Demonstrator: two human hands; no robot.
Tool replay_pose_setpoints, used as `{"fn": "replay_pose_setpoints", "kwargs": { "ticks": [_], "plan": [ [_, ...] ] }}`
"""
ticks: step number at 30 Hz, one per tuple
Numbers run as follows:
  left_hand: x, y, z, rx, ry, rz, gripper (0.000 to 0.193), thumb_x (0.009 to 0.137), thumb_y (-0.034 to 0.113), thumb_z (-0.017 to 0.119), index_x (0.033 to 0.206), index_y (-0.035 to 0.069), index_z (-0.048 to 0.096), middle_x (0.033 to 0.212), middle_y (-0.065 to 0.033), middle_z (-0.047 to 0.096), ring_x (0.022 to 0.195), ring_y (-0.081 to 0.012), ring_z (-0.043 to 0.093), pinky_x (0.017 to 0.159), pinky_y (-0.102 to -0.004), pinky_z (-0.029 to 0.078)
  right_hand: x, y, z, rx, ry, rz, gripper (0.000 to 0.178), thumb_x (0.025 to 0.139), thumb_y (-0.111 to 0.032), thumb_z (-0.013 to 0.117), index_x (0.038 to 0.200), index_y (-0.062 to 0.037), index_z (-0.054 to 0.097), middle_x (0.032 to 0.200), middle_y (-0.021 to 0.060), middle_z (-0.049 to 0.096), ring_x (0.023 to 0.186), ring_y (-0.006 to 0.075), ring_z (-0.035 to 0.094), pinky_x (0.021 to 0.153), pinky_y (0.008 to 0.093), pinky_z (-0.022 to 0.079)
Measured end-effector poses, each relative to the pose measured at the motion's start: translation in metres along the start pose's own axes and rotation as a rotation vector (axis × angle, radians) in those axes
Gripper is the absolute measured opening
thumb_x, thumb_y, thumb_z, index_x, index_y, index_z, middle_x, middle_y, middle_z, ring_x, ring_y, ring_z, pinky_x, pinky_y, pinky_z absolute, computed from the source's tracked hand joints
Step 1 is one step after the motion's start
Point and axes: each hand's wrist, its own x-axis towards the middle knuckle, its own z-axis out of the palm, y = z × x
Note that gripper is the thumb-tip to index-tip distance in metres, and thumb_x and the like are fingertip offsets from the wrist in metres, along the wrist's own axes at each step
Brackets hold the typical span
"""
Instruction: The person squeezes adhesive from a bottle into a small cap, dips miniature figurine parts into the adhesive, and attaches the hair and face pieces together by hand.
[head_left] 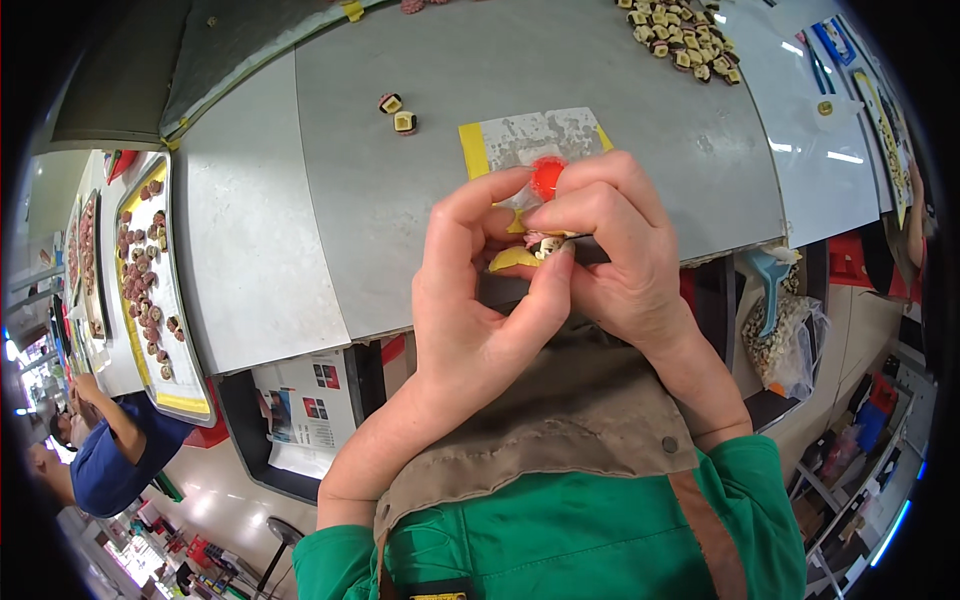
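Small cream-and-pink piece [549, 246] is over the grey table's [375, 220] near edge; I see left hand [462, 305] and right hand [632, 265] pinching it with fingertips. Piled pieces [686, 42] far right, two loose pieces [404, 122] far left.

Bright, even light is spreading over the grey tabletop [370, 230], with white glare streaking the glossy white surface [815, 190] at upper right and spotting the floor [238, 500] at lower left. Near the centre, the left hand [465, 295] and right hand [630, 240] are showing fairly sharp. Toward the rim, straight lines are bending — the corners are sinking into black — and the far-left background [50, 180] is blurring.
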Motion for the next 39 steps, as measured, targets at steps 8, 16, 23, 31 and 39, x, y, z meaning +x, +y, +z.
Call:
{"fn": "replay_pose_setpoints", "kwargs": {
  "ticks": [8,16,23,31,39],
  "plan": [
    [0.003,-0.001,0.006,-0.048,0.096,0.004,0.046,0.079,-0.002,0.066,0.122,0.001,0.049,0.088,-0.0027,0.053,0.078,-0.0074,0.054,0.07,-0.0206,0.048,0.0,0.0,0.002,-0.003,0.009,0.015,0.037,0.06,-0.006,0.085,0.088,-0.0083,0.06,0.094,0.0066,0.056,0.086,0.0221,0.059,0.078,0.0336,0.054],
    [-0.012,0.022,-0.042,0.074,0.188,-0.054,0.04,0.086,0.003,0.064,0.123,0.002,0.051,0.097,-0.0035,0.057,0.087,-0.0089,0.057,0.077,-0.0233,0.049,0.009,-0.023,0.001,-0.062,-0.064,0.034,0.038,0.074,-0.02,0.079,0.105,-0.0065,0.062,0.103,0.0103,0.058,0.097,0.0267,0.057,0.083,0.0356,0.049],
    [-0.06,0.02,-0.313,0.797,0.808,-0.015,0.026,0.097,0.021,0.055,0.112,-0.001,0.059,0.098,-0.0052,0.062,0.085,-0.0089,0.056,0.073,-0.024,0.047,0.022,-0.018,-0.034,0.091,-0.147,0.093,0.027,0.078,-0.014,0.074,0.101,-0.0049,0.063,0.1,0.0107,0.058,0.094,0.0263,0.058,0.081,0.0333,0.048],
    [-0.009,0.029,-0.288,1.565,0.722,0.24,0.019,0.089,0.009,0.061,0.106,0.002,0.064,0.097,-0.0119,0.064,0.087,-0.0247,0.062,0.08,-0.0341,0.048,0.083,0.042,-0.057,-0.198,-0.253,0.098,0.015,0.085,-0.005,0.061,0.1,-0.004,0.062,0.097,0.0108,0.057,0.088,0.0257,0.058,0.076,0.0332,0.047],
    [0.141,0.015,-0.114,0.876,0.184,0.318,0.027,0.085,0.014,0.064,0.11,0.004,0.062,0.109,-0.0146,0.061,0.094,-0.0312,0.06,0.082,-0.0377,0.049,0.149,0.098,-0.008,-0.492,-0.269,-0.038,0.021,0.087,-0.008,0.06,0.107,-0.0042,0.057,0.103,0.0133,0.057,0.095,0.0342,0.057,0.081,0.0402,0.048]
  ]
}}
